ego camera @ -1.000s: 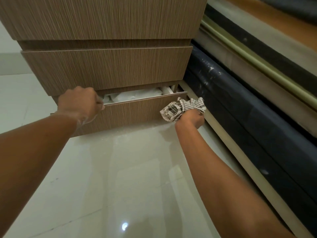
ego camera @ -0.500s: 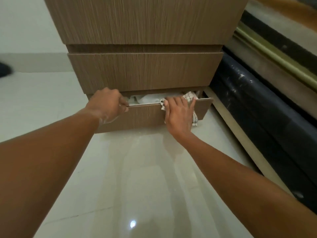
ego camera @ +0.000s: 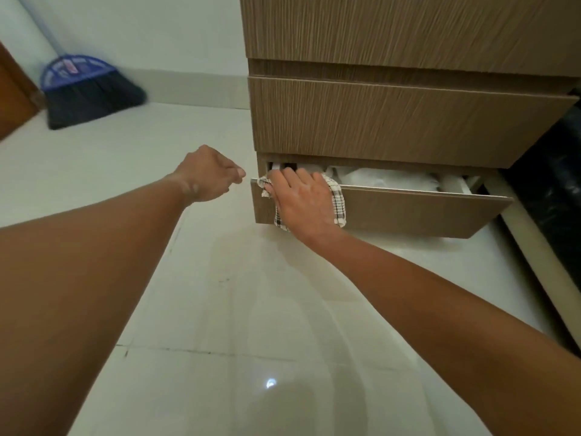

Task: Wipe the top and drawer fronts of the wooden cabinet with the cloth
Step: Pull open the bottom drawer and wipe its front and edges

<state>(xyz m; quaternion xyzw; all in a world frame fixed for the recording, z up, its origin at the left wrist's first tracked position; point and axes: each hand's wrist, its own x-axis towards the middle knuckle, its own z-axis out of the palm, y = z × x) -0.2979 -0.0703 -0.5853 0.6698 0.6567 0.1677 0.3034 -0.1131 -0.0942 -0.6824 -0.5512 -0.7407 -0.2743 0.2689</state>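
a person crouched low on a glossy pale tiled floor works at the foot of a wooden cabinet, where the right hand presses a checked cloth flat against the left end of the bottom drawer front. the fingers hook over the drawer's top edge with the cloth trapped beneath the palm, so the grip reads as a spread hand clamped on the fabric and the panel's lip rather than a closed fist. the left hand hangs just beside the drawer's left corner, loosely curled, holding nothing and touching nothing. the bottom drawer stands partly pulled out, white bundled contents showing inside it, while the middle drawer front above is shut flush. judging by the cloth's position at the lowest of the 3 visible fronts, the work appears to be in its late stage, with the wipe sitting at the drawer's left end and the long stretch of panel to the right possibly still to be covered. whether the top of the cabinet or the upper fronts are already clean cannot be told, since the top lies out of view and no streaks show on the grain. the open drawer will likely need pushing shut afterwards. a blue broom leans in the far corner, well apart from the action.
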